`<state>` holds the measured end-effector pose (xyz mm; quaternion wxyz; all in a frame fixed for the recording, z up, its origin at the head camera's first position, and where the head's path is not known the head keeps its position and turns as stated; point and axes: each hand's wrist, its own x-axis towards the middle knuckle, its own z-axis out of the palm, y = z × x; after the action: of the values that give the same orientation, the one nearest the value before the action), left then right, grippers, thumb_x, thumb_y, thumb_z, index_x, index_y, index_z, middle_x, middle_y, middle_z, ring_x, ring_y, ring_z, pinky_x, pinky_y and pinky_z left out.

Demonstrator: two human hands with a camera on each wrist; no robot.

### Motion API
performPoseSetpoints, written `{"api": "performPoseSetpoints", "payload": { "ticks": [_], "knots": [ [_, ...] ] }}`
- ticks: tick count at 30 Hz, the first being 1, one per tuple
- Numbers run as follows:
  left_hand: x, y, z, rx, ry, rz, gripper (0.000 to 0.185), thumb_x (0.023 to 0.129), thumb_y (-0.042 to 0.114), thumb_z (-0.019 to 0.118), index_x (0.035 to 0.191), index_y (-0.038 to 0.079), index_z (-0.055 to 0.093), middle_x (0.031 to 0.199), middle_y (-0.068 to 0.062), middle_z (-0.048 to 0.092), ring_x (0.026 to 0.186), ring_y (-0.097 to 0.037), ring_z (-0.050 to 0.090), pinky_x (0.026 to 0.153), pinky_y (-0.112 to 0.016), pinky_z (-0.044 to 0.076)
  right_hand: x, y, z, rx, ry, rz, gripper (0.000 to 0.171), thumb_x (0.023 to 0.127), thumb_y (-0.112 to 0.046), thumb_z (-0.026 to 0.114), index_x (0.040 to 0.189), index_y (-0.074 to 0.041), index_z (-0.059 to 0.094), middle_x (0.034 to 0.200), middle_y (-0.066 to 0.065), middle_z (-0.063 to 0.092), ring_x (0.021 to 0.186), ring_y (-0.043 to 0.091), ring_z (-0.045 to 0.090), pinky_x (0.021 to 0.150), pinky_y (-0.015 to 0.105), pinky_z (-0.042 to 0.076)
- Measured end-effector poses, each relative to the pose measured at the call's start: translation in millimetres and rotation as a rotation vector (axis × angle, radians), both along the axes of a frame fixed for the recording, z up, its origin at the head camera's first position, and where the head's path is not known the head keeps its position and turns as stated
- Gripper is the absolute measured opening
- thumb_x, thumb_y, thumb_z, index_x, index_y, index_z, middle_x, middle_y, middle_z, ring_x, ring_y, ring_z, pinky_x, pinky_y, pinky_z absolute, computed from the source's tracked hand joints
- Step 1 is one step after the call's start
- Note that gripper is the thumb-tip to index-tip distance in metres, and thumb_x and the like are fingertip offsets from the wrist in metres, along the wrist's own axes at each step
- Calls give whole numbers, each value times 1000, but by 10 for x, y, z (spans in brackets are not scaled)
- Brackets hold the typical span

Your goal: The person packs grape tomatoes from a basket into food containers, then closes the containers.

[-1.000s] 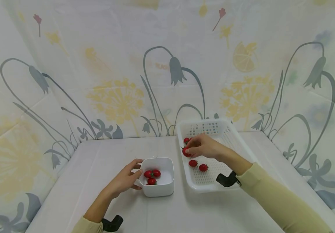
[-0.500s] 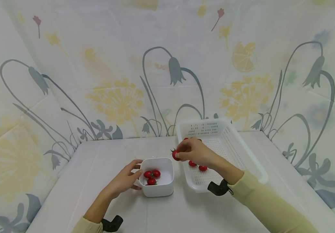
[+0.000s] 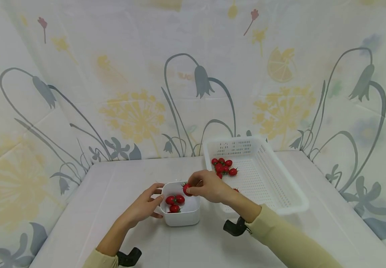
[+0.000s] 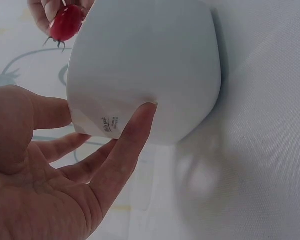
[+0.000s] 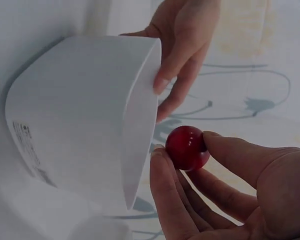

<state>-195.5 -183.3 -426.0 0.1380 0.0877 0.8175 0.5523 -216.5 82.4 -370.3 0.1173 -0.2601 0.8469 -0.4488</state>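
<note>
The left hand (image 3: 142, 206) steadies the bowl (image 3: 182, 214) at its 9 o'clock side, fingers apart and resting straight on the smooth, rounded white wall. The right hand (image 3: 209, 186) pinches a glossy round tomato (image 3: 187, 189) over the 12 o'clock rim; released early, it could bounce off. At 2 o'clock sits a perforated plastic basket (image 3: 280, 178).

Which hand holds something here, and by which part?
The right hand pinches a cherry tomato by its sides between thumb and fingertips. The left hand only steadies the white bowl's side.
</note>
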Motion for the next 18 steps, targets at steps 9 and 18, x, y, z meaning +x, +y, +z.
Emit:
{"api": "performPoseSetpoints", "payload": {
  "ticks": [9, 18],
  "knots": [
    [6, 16, 14, 13, -3, -9, 40, 107, 13, 52, 146, 9, 45, 146, -26, 44, 112, -41, 63, 72, -46, 64, 60, -313, -211, 44, 69, 24, 12, 95, -12, 71, 102, -2, 70, 91, 3, 71, 82, 16, 65, 72, 29, 58],
    [11, 4, 0, 18, 5, -14, 40, 107, 12, 51, 146, 9, 44, 146, -28, 44, 113, -44, 63, 72, -48, 64, 69, -499, -349, 100, 135, -8, 5, 91, -7, 75, 91, -5, 69, 82, -1, 64, 75, 12, 55, 63, 23, 50]
  ]
}}
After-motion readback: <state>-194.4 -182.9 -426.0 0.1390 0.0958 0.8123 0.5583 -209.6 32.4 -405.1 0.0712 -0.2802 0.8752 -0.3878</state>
